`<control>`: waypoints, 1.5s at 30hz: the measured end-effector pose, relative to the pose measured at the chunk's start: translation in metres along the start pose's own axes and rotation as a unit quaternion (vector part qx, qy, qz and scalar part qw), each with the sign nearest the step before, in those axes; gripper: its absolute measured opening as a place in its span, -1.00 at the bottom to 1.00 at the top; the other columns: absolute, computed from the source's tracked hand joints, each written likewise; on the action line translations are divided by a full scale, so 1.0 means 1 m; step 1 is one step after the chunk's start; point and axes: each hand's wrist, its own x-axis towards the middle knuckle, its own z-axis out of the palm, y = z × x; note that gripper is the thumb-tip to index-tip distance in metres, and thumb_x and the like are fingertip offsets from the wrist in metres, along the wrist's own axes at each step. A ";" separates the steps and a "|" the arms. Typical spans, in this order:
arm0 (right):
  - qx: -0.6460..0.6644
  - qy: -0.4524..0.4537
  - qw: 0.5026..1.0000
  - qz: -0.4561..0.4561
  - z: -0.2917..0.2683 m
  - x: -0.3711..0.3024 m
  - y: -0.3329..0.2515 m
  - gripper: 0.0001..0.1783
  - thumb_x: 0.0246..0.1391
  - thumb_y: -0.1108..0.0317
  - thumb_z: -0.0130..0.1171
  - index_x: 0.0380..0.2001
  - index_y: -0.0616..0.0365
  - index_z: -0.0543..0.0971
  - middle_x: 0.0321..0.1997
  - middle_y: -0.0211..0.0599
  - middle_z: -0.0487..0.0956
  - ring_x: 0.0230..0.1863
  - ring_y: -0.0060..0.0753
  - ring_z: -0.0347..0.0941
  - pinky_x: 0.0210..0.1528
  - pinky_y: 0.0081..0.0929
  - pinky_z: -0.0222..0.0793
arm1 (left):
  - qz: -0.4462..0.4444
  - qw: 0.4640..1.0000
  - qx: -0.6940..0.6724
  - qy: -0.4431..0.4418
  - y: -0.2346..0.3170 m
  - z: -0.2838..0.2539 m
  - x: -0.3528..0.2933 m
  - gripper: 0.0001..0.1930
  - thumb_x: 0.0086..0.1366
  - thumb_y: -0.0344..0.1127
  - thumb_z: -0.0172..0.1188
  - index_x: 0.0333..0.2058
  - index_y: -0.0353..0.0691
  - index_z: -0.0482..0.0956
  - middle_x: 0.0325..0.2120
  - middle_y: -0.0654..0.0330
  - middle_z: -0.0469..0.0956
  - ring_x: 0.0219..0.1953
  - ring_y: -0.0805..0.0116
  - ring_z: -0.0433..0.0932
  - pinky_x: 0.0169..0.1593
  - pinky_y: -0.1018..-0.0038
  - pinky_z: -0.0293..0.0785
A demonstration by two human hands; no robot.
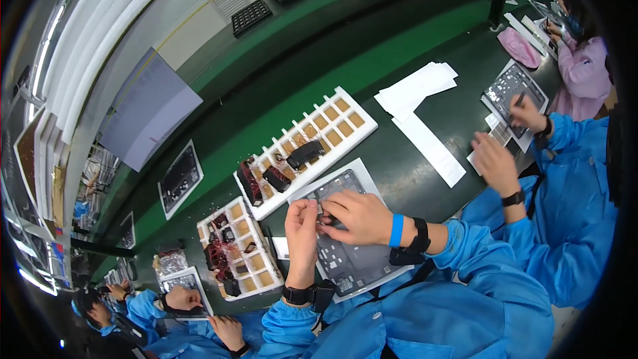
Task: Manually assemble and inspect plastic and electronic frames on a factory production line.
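My left hand (302, 234) and my right hand (362, 218) meet over the upper part of a dark grey flat panel (355, 262). Their fingertips are pinched close together; what sits between them is too small and too covered to name. The panel, dotted with small pale pieces and holes, rests on a white sheet or backing (364, 176) that shows along its edges. Parts of it are hidden under my hands and right wrist. Both wrists carry black bands, and a blue band (397, 229) circles the right one.
Beyond the panel lies a long white compartment tray (367, 130) holding several black wired parts (276, 178). A second tray (271, 260), with black parts and red wires, stands left. White paper strips (430, 149) lie farther right. Co-workers' hands (498, 165) work at both sides.
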 end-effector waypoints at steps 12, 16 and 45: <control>0.065 0.019 0.990 0.120 -0.011 -0.043 0.006 -0.55 0.13 0.45 0.28 0.11 0.27 0.58 -0.18 -0.14 0.63 -0.21 -0.09 0.63 -0.24 -0.28 0.60 | -0.037 0.991 0.006 -0.127 -0.042 0.030 -0.013 -0.87 0.51 -0.51 0.07 -0.05 -0.28 0.33 -0.25 0.01 0.69 -0.19 0.34 0.69 -0.15 0.51 0.61; 0.269 0.000 0.925 0.267 -0.020 -0.041 0.008 -0.69 0.27 0.44 0.26 0.04 0.34 0.64 -0.19 -0.18 0.71 -0.26 -0.41 0.66 -0.25 -0.47 0.56 | -0.041 0.995 0.015 -0.091 -0.021 0.031 -0.020 -0.86 0.51 -0.47 0.11 -0.04 -0.28 0.36 -0.27 0.09 0.68 -0.28 0.42 0.66 -0.24 0.57 0.54; -0.117 -0.038 0.984 -0.126 -0.006 0.023 0.094 -0.87 -0.03 0.45 0.26 -0.35 0.15 0.65 -0.29 -0.38 0.57 -0.20 -0.30 0.56 -0.17 -0.38 0.59 | 0.321 0.782 0.533 -0.046 -0.025 -0.005 0.050 -0.73 0.25 -0.37 0.36 -0.14 -0.30 0.52 -0.41 0.06 0.45 -0.28 0.01 0.48 -0.18 0.16 0.43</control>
